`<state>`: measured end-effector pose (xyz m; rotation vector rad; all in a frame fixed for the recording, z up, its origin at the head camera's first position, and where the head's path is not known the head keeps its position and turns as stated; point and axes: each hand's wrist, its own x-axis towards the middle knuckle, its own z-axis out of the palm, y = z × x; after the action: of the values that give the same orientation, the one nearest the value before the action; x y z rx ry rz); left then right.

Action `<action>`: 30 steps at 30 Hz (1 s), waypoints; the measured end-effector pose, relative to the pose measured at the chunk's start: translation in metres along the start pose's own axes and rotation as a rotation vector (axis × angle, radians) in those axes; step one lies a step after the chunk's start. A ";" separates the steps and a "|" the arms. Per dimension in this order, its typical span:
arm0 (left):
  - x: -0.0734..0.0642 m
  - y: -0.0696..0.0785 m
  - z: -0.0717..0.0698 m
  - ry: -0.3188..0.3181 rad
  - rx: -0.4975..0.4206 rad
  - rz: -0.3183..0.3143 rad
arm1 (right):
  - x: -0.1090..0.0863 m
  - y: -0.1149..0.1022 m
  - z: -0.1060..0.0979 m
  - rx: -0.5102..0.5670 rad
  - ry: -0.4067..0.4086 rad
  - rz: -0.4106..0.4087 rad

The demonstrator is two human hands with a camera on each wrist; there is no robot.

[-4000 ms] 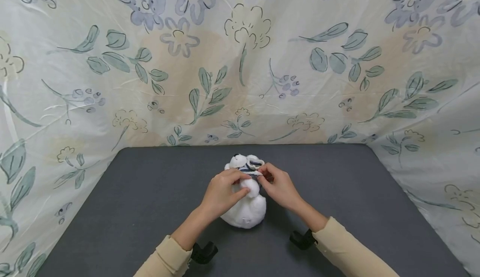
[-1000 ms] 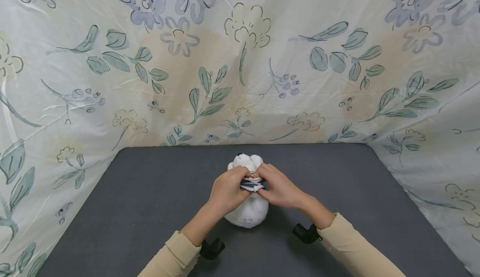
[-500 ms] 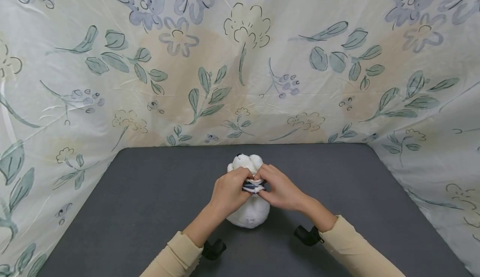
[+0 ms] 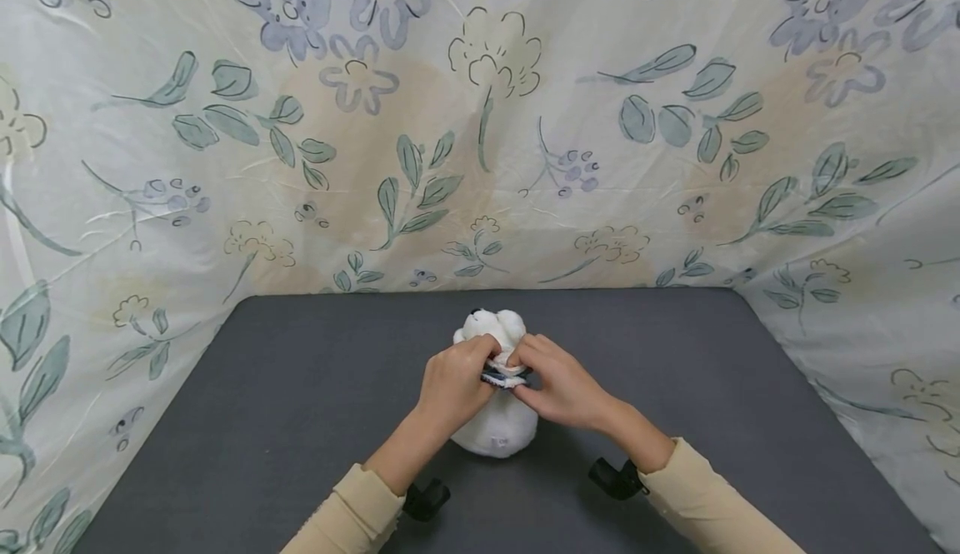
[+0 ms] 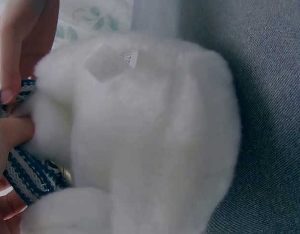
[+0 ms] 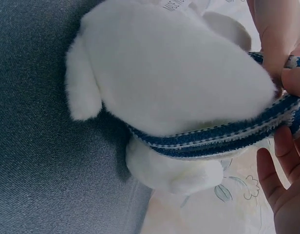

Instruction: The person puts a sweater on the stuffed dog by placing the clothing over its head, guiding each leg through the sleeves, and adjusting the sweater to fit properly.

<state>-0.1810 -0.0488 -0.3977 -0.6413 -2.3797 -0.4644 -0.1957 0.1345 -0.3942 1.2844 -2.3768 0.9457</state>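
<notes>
A white plush toy (image 4: 495, 433) sits on the table with its back toward me; a sewn-in tag (image 5: 108, 63) shows low on it in the left wrist view. A blue-and-white knitted scarf (image 6: 208, 139) wraps its neck, and the gathered part (image 4: 504, 377) lies at the back between my hands. My left hand (image 4: 453, 381) grips the scarf from the left, fingers curled over it. From the right, my right hand (image 4: 564, 381) pinches the scarf between thumb and fingers. The toy's head (image 4: 498, 325) shows above my hands; its face is turned away.
The dark grey table (image 4: 315, 371) spreads around the toy. A floral cloth (image 4: 480, 121) hangs along the back and sides. Black wrist mounts (image 4: 426, 500) sit below both cuffs, close over the table.
Four seconds ago my hands held the scarf higher, a loop showing near the head; now they are lower, closer together at the neck. Over the last half second, my right fingers shift slightly on it.
</notes>
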 end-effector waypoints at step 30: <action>-0.003 -0.004 0.011 0.067 -0.062 0.034 | -0.005 0.009 0.001 -0.037 0.187 0.019</action>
<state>-0.1857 -0.0478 -0.4085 -0.6828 -2.2955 -0.5383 -0.2007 0.1405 -0.4011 1.1101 -2.2562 0.9774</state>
